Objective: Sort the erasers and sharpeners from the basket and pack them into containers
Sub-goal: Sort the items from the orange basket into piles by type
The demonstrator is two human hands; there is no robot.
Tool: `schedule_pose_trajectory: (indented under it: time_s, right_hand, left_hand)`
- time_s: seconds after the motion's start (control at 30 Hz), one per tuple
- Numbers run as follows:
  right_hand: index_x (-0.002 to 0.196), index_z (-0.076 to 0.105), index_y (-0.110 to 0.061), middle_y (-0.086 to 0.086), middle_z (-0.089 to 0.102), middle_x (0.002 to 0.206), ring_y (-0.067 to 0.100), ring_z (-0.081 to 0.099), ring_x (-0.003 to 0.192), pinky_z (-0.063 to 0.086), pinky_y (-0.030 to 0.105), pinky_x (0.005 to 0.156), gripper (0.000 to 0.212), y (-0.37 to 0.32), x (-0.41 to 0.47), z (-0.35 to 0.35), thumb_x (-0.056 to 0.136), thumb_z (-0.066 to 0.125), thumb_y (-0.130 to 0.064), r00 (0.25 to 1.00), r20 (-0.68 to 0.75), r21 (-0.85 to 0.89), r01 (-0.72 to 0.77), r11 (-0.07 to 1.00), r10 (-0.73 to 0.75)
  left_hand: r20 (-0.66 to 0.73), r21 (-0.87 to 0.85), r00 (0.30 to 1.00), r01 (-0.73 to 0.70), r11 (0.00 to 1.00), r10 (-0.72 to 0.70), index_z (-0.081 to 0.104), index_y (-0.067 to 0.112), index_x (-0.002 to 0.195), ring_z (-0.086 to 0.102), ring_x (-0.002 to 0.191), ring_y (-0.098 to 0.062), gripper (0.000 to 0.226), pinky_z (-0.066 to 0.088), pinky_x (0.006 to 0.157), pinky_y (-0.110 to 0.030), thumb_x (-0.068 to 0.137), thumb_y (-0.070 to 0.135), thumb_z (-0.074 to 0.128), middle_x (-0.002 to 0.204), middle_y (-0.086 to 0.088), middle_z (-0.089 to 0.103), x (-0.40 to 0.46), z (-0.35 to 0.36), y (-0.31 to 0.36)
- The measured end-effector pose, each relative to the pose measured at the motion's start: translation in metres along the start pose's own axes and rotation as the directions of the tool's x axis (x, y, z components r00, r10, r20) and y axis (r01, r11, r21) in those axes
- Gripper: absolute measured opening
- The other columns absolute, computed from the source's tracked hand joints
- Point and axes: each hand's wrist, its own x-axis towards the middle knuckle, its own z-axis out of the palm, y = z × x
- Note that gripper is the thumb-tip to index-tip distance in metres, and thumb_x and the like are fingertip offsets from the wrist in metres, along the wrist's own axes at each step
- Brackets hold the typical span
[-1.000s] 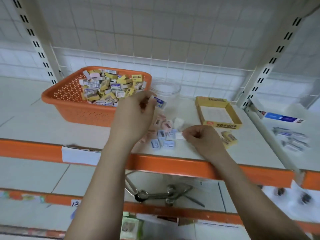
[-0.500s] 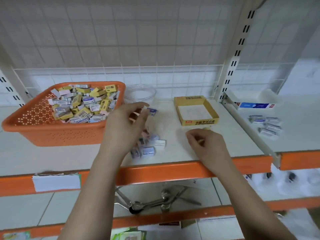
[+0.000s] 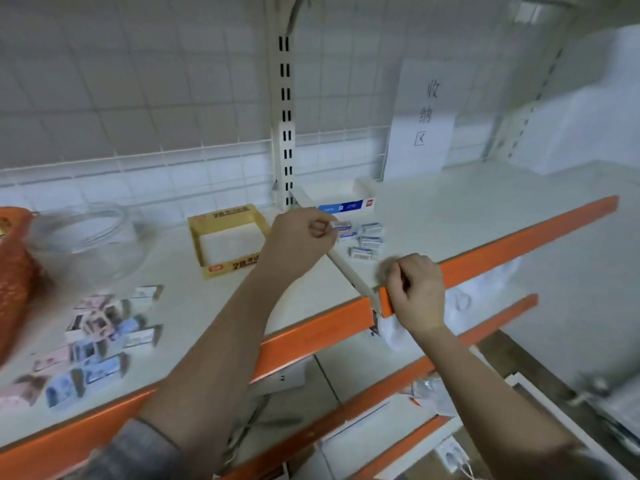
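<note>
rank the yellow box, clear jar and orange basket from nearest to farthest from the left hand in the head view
Measured from the left hand:
1. Yellow box, just to its left on the shelf.
2. Clear jar, further left, past the box.
3. Orange basket, at the far left edge of the view.

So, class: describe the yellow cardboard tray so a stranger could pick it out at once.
Find the white shelf with the orange front edge. Left of its upright post sit a clear plastic jar and the yellow cardboard tray. The tray alone is square, open-topped, printed with red labels, and holds nothing.
</note>
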Motion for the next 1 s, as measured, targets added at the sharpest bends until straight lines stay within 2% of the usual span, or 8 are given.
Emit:
schedule_pose_trajectory:
  time_s: [0.13, 0.23, 0.33, 0.47, 0.63, 0.73, 0.87, 1.0]
  right_hand:
    - [0.063, 0.040, -0.024, -0.013, 0.031, 0.066, 0.010, 0.031, 0.062, 0.025, 0.027, 0.065, 0.019, 0.006, 0.000, 0.012, 0.081, 0.042, -0.019, 0.999, -0.042, 0.001, 0.012, 1.000, -0.012]
    - [0.060, 0.042, -0.020, -0.013, 0.030, 0.066, 0.005, 0.025, 0.064, 0.021, 0.022, 0.065, 0.020, 0.009, 0.000, 0.014, 0.080, 0.043, -0.019, 0.998, -0.054, -0.014, 0.013, 1.000, -0.014]
    - [0.058, 0.044, -0.015, -0.011, 0.031, 0.065, 0.008, 0.029, 0.063, 0.020, 0.022, 0.064, 0.023, 0.012, 0.000, 0.014, 0.081, 0.043, -0.020, 0.999, -0.047, -0.036, 0.017, 0.999, -0.019]
    - [0.056, 0.043, -0.013, -0.008, 0.033, 0.062, 0.008, 0.029, 0.061, 0.019, 0.021, 0.064, 0.026, 0.013, 0.000, 0.014, 0.081, 0.043, -0.020, 0.998, -0.046, -0.033, 0.035, 0.999, -0.036]
    - [0.056, 0.042, -0.013, -0.010, 0.030, 0.063, 0.006, 0.025, 0.062, 0.019, 0.020, 0.065, 0.027, 0.013, 0.001, 0.016, 0.082, 0.043, -0.019, 0.998, -0.055, -0.041, 0.030, 0.999, -0.032]
    - [0.056, 0.044, -0.014, -0.011, 0.032, 0.063, 0.007, 0.028, 0.061, 0.019, 0.021, 0.065, 0.027, 0.011, 0.002, 0.014, 0.082, 0.042, -0.020, 0.999, -0.034, -0.055, 0.023, 0.998, -0.025]
    - [0.055, 0.037, -0.022, -0.011, 0.034, 0.054, 0.013, 0.036, 0.053, 0.029, 0.029, 0.065, 0.032, -0.006, 0.006, 0.015, 0.087, 0.041, -0.026, 1.000, -0.016, -0.037, -0.017, 0.999, 0.016]
    - [0.057, 0.026, -0.024, -0.017, 0.021, 0.052, 0.012, 0.028, 0.051, 0.028, 0.028, 0.062, 0.036, -0.052, 0.019, 0.028, 0.088, 0.043, -0.026, 0.997, -0.070, 0.006, 0.012, 1.000, -0.012]
  left_hand:
    - [0.090, 0.012, 0.996, -0.027, 1.000, 0.026, 0.071, 0.010, 0.102, 0.054, 0.059, 0.011, 0.021, 0.042, 0.067, 0.000, 0.081, 0.009, 0.069, 0.070, 0.014, 0.058, 0.024, 0.033, 0.001]
    - [0.137, 0.073, 0.990, -0.028, 0.997, 0.018, 0.071, 0.012, 0.102, 0.054, 0.062, 0.000, 0.022, 0.044, 0.067, -0.007, 0.082, 0.007, 0.066, 0.069, 0.005, 0.063, 0.034, 0.051, -0.002]
    - [0.146, 0.178, 0.989, -0.030, 0.984, 0.004, 0.071, 0.015, 0.106, 0.053, 0.075, -0.004, 0.027, 0.039, 0.064, -0.007, 0.083, 0.006, 0.060, 0.088, 0.001, 0.067, 0.037, 0.063, -0.009]
    - [0.137, 0.263, 0.989, 0.015, 0.965, -0.052, 0.067, 0.018, 0.115, 0.059, 0.098, -0.012, 0.031, 0.045, 0.083, -0.022, 0.086, 0.013, 0.059, 0.115, 0.000, 0.065, 0.039, 0.067, -0.013]
    - [0.098, 0.204, 0.992, 0.059, 0.977, -0.081, 0.066, 0.016, 0.115, 0.054, 0.067, -0.003, 0.028, 0.036, 0.062, -0.009, 0.089, 0.015, 0.056, 0.105, -0.007, 0.067, 0.040, 0.054, -0.006]
    - [0.054, 0.182, 0.996, 0.061, 0.981, -0.072, 0.069, 0.015, 0.110, 0.053, 0.068, -0.002, 0.025, 0.039, 0.061, -0.012, 0.090, 0.013, 0.055, 0.106, -0.003, 0.068, 0.040, 0.037, -0.002]
    - [0.008, 0.201, 0.999, 0.050, 0.978, -0.053, 0.071, 0.016, 0.104, 0.056, 0.080, -0.003, 0.021, 0.035, 0.059, 0.002, 0.090, 0.014, 0.056, 0.103, 0.003, 0.069, 0.034, -0.001, 0.001]
    - [-0.073, 0.182, 0.995, 0.080, 0.980, -0.067, 0.071, 0.022, 0.103, 0.055, 0.079, 0.005, 0.019, 0.034, 0.061, 0.003, 0.090, 0.018, 0.057, 0.096, 0.009, 0.066, 0.012, -0.053, -0.001]
